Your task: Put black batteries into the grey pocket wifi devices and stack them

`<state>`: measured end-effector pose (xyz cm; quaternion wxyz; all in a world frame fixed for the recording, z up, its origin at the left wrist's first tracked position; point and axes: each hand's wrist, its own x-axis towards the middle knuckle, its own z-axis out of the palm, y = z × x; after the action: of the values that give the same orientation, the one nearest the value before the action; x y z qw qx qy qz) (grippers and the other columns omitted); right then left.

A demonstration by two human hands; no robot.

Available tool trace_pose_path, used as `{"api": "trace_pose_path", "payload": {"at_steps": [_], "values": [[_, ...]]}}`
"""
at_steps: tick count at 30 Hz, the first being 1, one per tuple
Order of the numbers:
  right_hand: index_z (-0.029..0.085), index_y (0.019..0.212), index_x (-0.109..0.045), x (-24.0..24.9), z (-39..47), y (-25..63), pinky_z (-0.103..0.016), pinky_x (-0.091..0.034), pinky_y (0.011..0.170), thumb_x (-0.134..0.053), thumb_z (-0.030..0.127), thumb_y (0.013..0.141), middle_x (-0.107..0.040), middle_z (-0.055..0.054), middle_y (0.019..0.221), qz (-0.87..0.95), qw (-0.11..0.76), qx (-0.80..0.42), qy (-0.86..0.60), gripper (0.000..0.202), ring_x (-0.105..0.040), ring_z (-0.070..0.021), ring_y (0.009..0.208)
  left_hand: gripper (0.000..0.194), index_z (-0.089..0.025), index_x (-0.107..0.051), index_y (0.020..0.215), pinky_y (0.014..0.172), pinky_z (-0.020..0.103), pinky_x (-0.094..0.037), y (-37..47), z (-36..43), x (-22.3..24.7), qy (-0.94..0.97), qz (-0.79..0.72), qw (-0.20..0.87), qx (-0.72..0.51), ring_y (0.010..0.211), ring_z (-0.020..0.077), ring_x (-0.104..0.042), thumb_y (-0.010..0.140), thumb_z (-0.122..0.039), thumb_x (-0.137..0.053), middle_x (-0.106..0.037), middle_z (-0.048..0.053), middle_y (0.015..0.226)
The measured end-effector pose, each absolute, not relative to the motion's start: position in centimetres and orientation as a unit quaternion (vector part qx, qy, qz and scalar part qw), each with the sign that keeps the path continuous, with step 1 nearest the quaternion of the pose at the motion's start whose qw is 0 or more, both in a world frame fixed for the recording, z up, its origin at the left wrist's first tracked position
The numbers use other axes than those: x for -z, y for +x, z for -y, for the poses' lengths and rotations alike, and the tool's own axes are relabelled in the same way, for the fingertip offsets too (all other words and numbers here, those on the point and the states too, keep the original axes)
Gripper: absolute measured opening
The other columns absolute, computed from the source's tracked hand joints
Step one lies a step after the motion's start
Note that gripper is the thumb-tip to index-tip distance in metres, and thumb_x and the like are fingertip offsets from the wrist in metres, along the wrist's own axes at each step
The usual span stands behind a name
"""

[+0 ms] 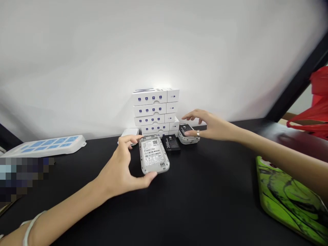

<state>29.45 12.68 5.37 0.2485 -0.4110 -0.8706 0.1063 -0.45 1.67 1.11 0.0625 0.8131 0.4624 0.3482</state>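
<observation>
My left hand [123,167] grips a small white device casing [153,155] by its two ends, thumb at the near end and fingers at the far end. Its open back faces up and shows a printed label with barcodes and a QR code. My right hand [205,124] is at a short stack of white devices [189,138], with a black battery [186,130] on top. Its fingers are spread, and the thumb is over the battery; whether it touches is unclear. Another black battery [171,142], marked 3000, lies between the casing and the stack.
Several white boxes [150,111] are stacked against the wall. A white item [130,132] lies left of them. A white and blue power strip [48,145] is at far left, a green patterned object [287,198] at right, and a red bag [317,102] beyond the table [194,205].
</observation>
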Motion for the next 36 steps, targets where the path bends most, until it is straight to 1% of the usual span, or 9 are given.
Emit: {"api": "trace_pose_path", "payload": {"at_steps": [3, 7, 11, 17, 22, 26, 29, 32, 36], "values": [[0.027, 0.143, -0.041, -4.1, -13.9, 30.8, -0.053, -0.033, 0.111, -0.070, 0.061, 0.071, -0.041, -0.011, 0.149, 0.874, 0.206, -0.134, -0.420, 0.085, -0.037, -0.0357, 0.136, 0.061, -0.027, -0.022, 0.111, 0.100, 0.058, -0.044, -0.9, -2.7, -0.7, 0.803, -0.492, 0.078, -0.327, 0.122, 0.0341, -0.049, 0.075, -0.037, -0.070, -0.044, 0.014, 0.136], [0.025, 0.154, -0.017, -2.8, -14.6, 31.6, -0.053, -0.022, 0.118, -0.073, 0.061, 0.068, -0.022, -0.009, 0.160, 0.860, 0.163, -0.200, -0.439, 0.108, -0.023, -0.0354, 0.145, 0.056, -0.028, -0.021, 0.128, 0.101, 0.056, -0.046, -1.1, -2.9, 0.2, 0.792, -0.514, 0.079, -0.319, 0.128, 0.0345, -0.048, 0.088, -0.040, -0.058, -0.031, 0.013, 0.144], [0.021, 0.154, -0.016, -2.2, -14.7, 31.5, -0.049, -0.022, 0.119, -0.072, 0.060, 0.070, -0.023, -0.011, 0.160, 0.855, 0.165, -0.234, -0.433, 0.109, -0.024, -0.0333, 0.144, 0.055, -0.028, -0.019, 0.135, 0.096, 0.056, -0.050, -1.1, -2.8, 0.5, 0.779, -0.536, 0.073, -0.318, 0.124, 0.0345, -0.051, 0.094, -0.043, -0.052, -0.030, 0.013, 0.143], [0.022, 0.150, -0.020, -1.4, -14.8, 31.2, -0.050, -0.029, 0.115, -0.079, 0.056, 0.063, -0.030, -0.017, 0.152, 0.803, 0.214, -0.292, -0.474, 0.110, -0.033, -0.0346, 0.140, 0.052, -0.028, -0.023, 0.123, 0.111, 0.056, -0.032, -0.7, -2.5, 0.1, 0.805, -0.471, 0.017, -0.360, 0.140, 0.0304, -0.030, 0.089, -0.032, -0.062, -0.029, 0.014, 0.149], [0.027, 0.134, -0.027, -2.9, -13.5, 30.8, -0.049, -0.042, 0.103, -0.085, 0.048, 0.056, -0.037, -0.014, 0.138, 0.793, 0.264, -0.322, -0.443, 0.100, -0.049, -0.0339, 0.123, 0.053, -0.029, -0.029, 0.118, 0.109, 0.052, -0.035, 0.8, -0.3, -0.2, 0.853, -0.330, 0.032, -0.404, 0.130, 0.0286, -0.042, 0.083, -0.019, -0.067, -0.042, 0.010, 0.133], [0.028, 0.112, -0.031, -6.5, -9.7, 29.4, -0.040, -0.051, 0.088, -0.087, 0.044, 0.052, -0.040, -0.009, 0.127, 0.854, 0.271, -0.244, -0.372, 0.084, -0.053, -0.0305, 0.111, 0.061, -0.031, -0.029, 0.124, 0.092, 0.046, -0.046, 1.8, 1.7, -0.1, 0.841, -0.364, 0.141, -0.375, 0.117, 0.0289, -0.051, 0.080, -0.027, -0.071, -0.049, 0.008, 0.126], [0.030, 0.107, -0.028, -8.1, -6.1, 27.8, -0.034, -0.053, 0.074, -0.087, 0.041, 0.052, -0.047, -0.004, 0.116, 0.866, 0.229, -0.282, -0.343, 0.082, -0.057, -0.0250, 0.096, 0.067, -0.033, -0.029, 0.125, 0.085, 0.044, -0.047, 1.9, 2.3, 0.0, 0.828, -0.375, 0.164, -0.383, 0.111, 0.0294, -0.053, 0.077, -0.036, -0.076, -0.049, 0.008, 0.125], [0.027, 0.104, -0.028, -7.4, -3.0, 25.9, -0.031, -0.050, 0.063, -0.087, 0.042, 0.046, -0.050, -0.003, 0.100, 0.861, 0.179, -0.303, -0.368, 0.085, -0.055, -0.0241, 0.087, 0.091, -0.034, -0.024, 0.129, 0.090, 0.046, -0.047, 1.8, 2.4, 0.1, 0.830, -0.364, 0.171, -0.387, 0.121, 0.0344, -0.047, 0.064, -0.051, -0.084, -0.039, 0.011, 0.134], [0.024, 0.096, -0.032, -5.0, -0.8, 23.9, -0.034, -0.047, 0.072, -0.086, 0.033, 0.041, -0.047, -0.004, 0.105, 0.865, 0.129, -0.311, -0.371, 0.077, -0.050, -0.0222, 0.089, 0.107, -0.037, -0.019, 0.132, 0.100, 0.054, -0.045, 1.9, 2.6, 0.4, 0.840, -0.386, 0.196, -0.327, 0.127, 0.0378, -0.045, 0.053, -0.055, -0.090, -0.032, 0.011, 0.141]]}}
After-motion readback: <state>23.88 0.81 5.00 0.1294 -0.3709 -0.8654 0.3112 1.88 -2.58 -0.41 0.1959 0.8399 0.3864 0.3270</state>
